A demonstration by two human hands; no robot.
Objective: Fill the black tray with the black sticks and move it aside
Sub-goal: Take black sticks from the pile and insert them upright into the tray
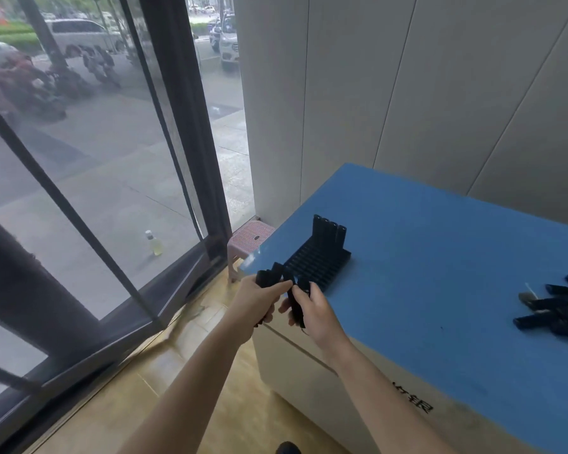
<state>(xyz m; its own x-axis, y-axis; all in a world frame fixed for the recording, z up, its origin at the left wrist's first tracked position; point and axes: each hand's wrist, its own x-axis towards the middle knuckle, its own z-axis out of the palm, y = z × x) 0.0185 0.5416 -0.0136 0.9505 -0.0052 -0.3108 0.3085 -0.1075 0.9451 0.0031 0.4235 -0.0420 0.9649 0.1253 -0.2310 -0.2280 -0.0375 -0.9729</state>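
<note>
The black slotted tray [312, 262] lies near the left corner of the blue tabletop [440, 250]. Several black sticks [329, 236] stand upright in a row at its far end. My left hand [259, 298] grips a bunch of black sticks [269, 277] just off the table's near-left edge. My right hand [312, 306] pinches a single black stick [296, 309] close beside the left hand, in front of the tray's near end. A loose pile of black sticks [558, 309] lies at the right of the table.
A pink plastic stool [248, 239] stands on the floor left of the table, by the glass door. A small bottle [154, 244] sits outside the glass. The table stands on a white box with black lettering [410, 401]. A grey panelled wall runs behind.
</note>
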